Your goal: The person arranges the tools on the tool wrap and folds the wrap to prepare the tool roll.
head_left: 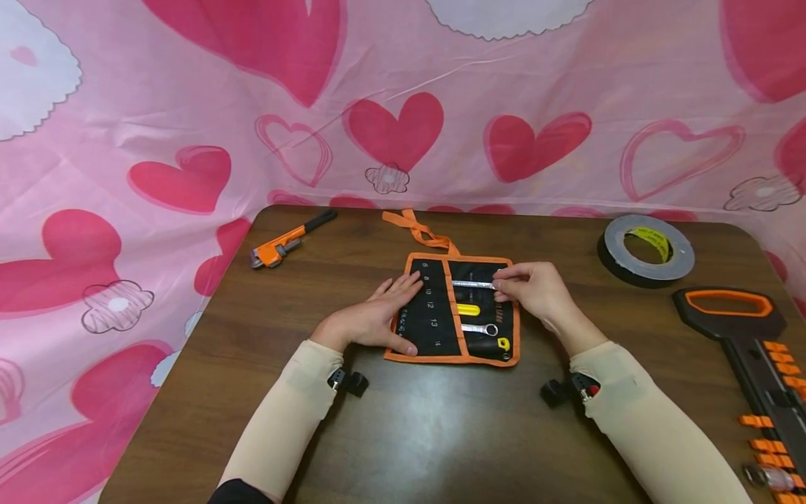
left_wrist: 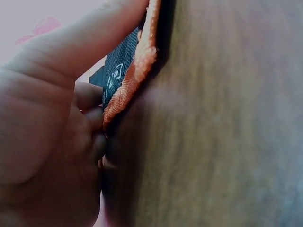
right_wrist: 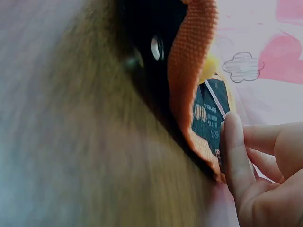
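Observation:
A black tool pouch with orange edging lies unfolded on the table, sizes printed down its left half. Across that half my left hand rests with fingers spread, the thumb on the near edge. My right hand pinches the right end of a silver wrench, whose other end sits in an upper pocket. Lower pockets hold a yellow handle, a ring-ended wrench and a black-and-yellow handle. In the right wrist view, thumb and fingertips meet beside the pouch's orange edge; the pinched end is mostly hidden.
An orange pipe wrench lies at the back left. Orange ties trail behind the pouch. At the back right is a roll of grey tape; a black-and-orange tool rack lies along the right side. A heart-patterned cloth hangs behind.

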A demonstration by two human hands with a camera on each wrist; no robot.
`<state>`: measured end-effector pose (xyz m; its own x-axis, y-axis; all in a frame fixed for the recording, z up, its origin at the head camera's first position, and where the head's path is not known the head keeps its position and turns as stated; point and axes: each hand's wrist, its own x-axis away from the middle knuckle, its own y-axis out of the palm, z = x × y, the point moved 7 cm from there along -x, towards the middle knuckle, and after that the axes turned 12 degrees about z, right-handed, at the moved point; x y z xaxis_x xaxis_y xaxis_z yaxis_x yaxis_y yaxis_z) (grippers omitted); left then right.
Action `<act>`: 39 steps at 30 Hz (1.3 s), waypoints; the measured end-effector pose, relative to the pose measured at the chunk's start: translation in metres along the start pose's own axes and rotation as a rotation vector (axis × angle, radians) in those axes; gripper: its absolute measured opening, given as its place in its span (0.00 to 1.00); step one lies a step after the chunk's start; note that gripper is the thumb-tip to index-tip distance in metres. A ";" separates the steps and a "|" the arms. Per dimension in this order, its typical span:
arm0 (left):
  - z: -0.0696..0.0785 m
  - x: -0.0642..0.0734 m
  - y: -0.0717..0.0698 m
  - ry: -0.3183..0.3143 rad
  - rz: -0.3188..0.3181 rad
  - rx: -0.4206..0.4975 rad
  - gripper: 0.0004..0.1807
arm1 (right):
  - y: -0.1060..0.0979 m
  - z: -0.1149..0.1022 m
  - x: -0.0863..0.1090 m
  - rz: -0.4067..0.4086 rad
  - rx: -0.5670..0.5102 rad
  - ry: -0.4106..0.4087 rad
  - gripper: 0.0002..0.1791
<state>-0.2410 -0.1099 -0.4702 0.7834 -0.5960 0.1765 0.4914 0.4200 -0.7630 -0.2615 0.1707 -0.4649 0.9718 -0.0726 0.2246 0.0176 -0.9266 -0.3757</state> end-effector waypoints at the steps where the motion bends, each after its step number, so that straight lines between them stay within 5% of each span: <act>1: 0.000 0.000 0.000 0.000 0.000 -0.007 0.71 | 0.002 -0.001 -0.001 0.002 -0.011 -0.002 0.18; 25: 0.000 0.000 0.001 0.023 0.001 -0.004 0.72 | 0.030 -0.016 -0.008 -0.003 0.101 -0.044 0.14; 39: 0.001 0.000 0.001 0.028 -0.004 -0.002 0.71 | 0.043 -0.033 -0.016 0.006 0.292 -0.096 0.12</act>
<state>-0.2406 -0.1088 -0.4702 0.7703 -0.6166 0.1626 0.4940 0.4157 -0.7637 -0.2837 0.1196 -0.4555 0.9895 -0.0299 0.1411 0.0651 -0.7801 -0.6222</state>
